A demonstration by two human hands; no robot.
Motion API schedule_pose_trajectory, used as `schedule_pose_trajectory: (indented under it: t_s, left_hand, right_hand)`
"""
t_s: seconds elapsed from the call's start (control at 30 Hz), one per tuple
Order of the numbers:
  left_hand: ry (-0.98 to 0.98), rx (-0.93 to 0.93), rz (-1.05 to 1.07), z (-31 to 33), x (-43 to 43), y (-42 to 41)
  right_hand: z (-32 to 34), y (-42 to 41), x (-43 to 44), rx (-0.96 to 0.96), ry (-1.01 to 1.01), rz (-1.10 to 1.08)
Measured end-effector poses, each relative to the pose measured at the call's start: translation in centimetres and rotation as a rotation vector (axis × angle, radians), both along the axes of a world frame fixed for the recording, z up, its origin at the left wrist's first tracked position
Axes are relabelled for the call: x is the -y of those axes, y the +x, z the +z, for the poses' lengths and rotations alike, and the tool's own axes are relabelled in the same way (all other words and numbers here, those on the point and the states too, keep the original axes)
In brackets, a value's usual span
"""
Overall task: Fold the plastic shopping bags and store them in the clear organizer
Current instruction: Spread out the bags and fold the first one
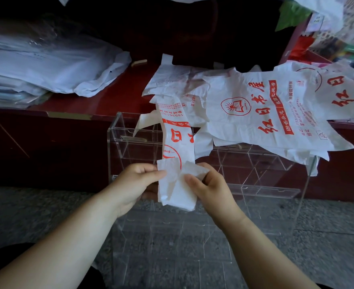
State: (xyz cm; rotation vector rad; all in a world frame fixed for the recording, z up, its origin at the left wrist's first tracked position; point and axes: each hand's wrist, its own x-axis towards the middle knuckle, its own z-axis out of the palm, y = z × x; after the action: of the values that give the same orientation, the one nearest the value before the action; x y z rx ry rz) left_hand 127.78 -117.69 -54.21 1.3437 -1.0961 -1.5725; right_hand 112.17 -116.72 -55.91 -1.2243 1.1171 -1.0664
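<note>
The left hand (134, 184) and right hand (209, 189) pinch the near end of the folded bag strip (177, 140), which runs toward twelve o'clock; the clear organizer (272, 191) stands behind; loose bags (265, 105) lie at two o'clock.

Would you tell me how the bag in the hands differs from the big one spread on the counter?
The held bag is folded into a narrow strip; the counter bag lies spread. Left hand and right hand pinch the held bag; no hand touches the counter bag. Both are white with red print.
</note>
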Motion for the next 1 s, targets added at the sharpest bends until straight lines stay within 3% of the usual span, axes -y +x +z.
schedule_pose_trajectory:
  t_s: [0.2,0.43,0.7,0.83,1.0]
  left_hand:
    - [-0.088,0.075,0.079,-0.9,0.6,-0.4]
    - [0.037,0.123,-0.061,-0.4,-0.2,-0.8]
    - [0.17,-0.097,-0.208,0.4,-0.8,-0.7]
    - [0.128,-0.006,-0.108,-0.1,-1.1,-1.4]
    - [0.132,-0.032,-0.063,-0.5,-0.6,-1.0]
  right_hand:
    - [-0.1,-0.4,-0.3,0.03,-0.085,0.002]
    - [0.5,0.2,-0.3,0.049,0.005,0.063]
    - [0.4,0.4,-0.1,-0.147,-0.143,-0.107]
    - [-0.1,0.8,0.0,-0.193,-0.173,-0.145]
    - [-0.3,0.4,-0.3,-0.082,-0.208,-0.032]
